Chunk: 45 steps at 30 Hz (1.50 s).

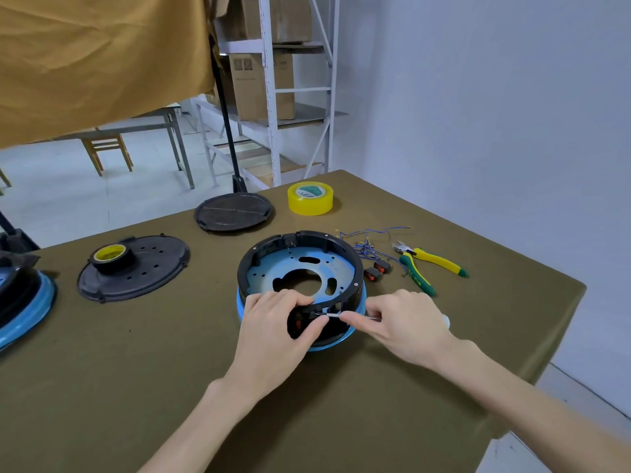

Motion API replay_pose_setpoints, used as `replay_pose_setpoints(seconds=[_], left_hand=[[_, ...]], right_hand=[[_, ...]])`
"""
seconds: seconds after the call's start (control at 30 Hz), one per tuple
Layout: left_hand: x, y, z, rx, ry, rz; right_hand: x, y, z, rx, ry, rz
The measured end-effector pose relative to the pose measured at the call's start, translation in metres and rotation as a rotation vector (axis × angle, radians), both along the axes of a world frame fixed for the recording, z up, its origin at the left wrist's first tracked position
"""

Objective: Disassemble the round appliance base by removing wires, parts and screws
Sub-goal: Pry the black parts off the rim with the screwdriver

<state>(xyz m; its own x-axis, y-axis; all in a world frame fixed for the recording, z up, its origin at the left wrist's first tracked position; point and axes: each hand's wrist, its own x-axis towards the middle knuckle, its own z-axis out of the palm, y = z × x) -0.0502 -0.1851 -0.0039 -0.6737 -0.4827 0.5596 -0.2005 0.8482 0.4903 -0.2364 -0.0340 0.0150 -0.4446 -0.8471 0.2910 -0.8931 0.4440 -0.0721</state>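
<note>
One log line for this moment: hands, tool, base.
left hand: grips round base near wall | right hand: holds screwdriver, tip at wall | pliers, cut wires: on table

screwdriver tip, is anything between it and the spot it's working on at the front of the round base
Nothing visible does. The thin metal screwdriver shaft, held by the right hand, reaches the opening in the front wall of the round black and blue appliance base. The left hand grips that wall beside the opening, not across it.

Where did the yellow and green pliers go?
In the head view, the pliers lie on the table, right of the round base, beside the loose blue wires and beyond the right hand.
</note>
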Motion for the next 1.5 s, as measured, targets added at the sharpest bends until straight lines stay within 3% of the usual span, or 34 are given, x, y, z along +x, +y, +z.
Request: replay_pose_setpoints(seconds=[0.2, 0.4, 0.67, 1.17, 1.4, 1.5], left_hand=[[-0.002, 0.002, 0.001, 0.010, -0.002, 0.017], [-0.003, 0.002, 0.001, 0.031, -0.013, 0.029], [-0.003, 0.000, 0.001, 0.034, -0.024, 0.032], [-0.004, 0.003, -0.001, 0.000, -0.033, 0.047], [-0.005, 0.002, -0.001, -0.011, -0.055, 0.053], [-0.005, 0.002, 0.000, -0.017, -0.063, 0.056]], right_hand=[[-0.003, -0.005, -0.002, 0.106, -0.318, 0.074], [0.011, -0.011, -0.017, 0.000, -0.121, -0.096], [-0.006, -0.020, -0.017, 0.059, -0.333, 0.009], [-0.002, -0.014, -0.020, 0.038, -0.175, 0.007], [0.000, -0.013, -0.015, 0.084, -0.018, 0.020], [-0.001, -0.014, 0.000, 0.106, 0.142, 0.052]])
